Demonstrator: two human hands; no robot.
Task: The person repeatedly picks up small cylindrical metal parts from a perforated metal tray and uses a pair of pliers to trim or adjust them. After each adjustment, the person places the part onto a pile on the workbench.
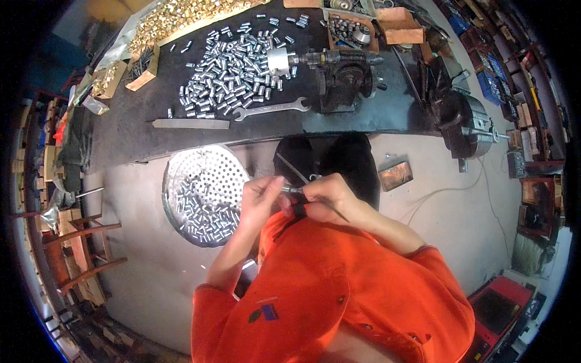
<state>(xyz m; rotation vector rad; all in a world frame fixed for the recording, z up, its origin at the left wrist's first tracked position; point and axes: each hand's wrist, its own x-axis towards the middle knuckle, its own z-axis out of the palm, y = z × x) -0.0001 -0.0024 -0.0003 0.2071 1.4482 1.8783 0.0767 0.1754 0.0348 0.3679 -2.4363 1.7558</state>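
Note:
In front of my orange shirt, my left hand pinches a small silver metal sleeve between thumb and fingers. Close on its right, my right hand is closed on a thin dark rod-like tool, whose end sticks out below the palm. Most of that tool is hidden by the fingers, and its kind cannot be made out. The two hands meet at the sleeve, over my lap. Left of them sits a round perforated metal pan holding many similar silver sleeves.
On the dark workbench lie a heap of silver sleeves, an open-end wrench, a flat file and a mounted metal fixture. A vise stands at right. Brass parts fill the far left.

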